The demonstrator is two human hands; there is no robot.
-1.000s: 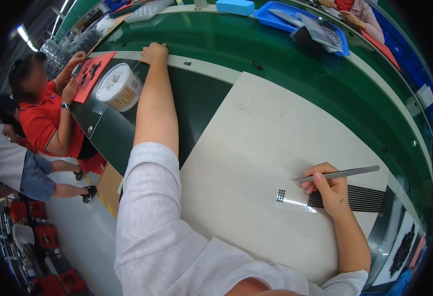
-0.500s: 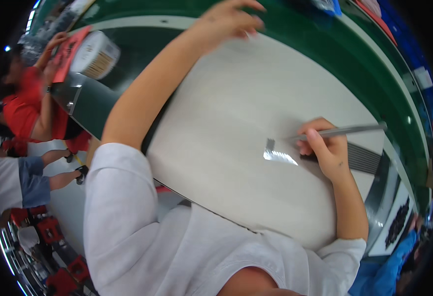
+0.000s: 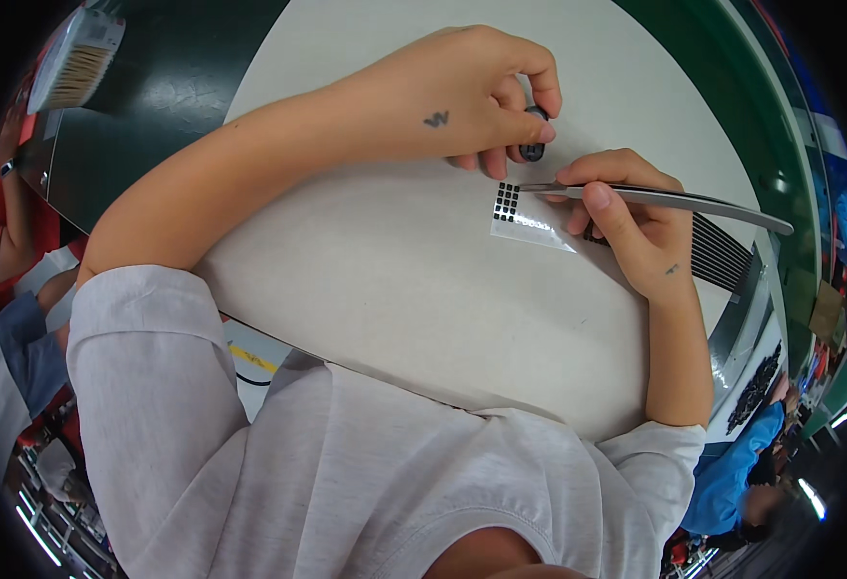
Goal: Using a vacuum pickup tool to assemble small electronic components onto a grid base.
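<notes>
**Pale work mat on green bench, two hands at a small film strip**

Pale mat (image 3: pixel 365 280) is covering the middle of a dark green bench (image 3: pixel 143 116), its curved edge running just beside the person's chest; wide bare room is lying open left of and below the hands. Left hand (image 3: pixel 452 96) is pinching a small dark round part (image 3: pixel 532 150) between thumb and curled fingers, closed on it, just above the strip. Right hand (image 3: pixel 626 227) is gripping metal tweezers (image 3: pixel 665 200), fingers clamped on the shaft, tips lying at a clear film strip (image 3: pixel 529 220) bearing a grid of small black squares (image 3: pixel 506 200). Strip is resting flat on the mat between both hands. Black ribbed tray (image 3: pixel 722 256) is sitting near the right edge. Tub of thin sticks (image 3: pixel 76 63) is standing far left, well apart. Other people are working around the bench.
</notes>
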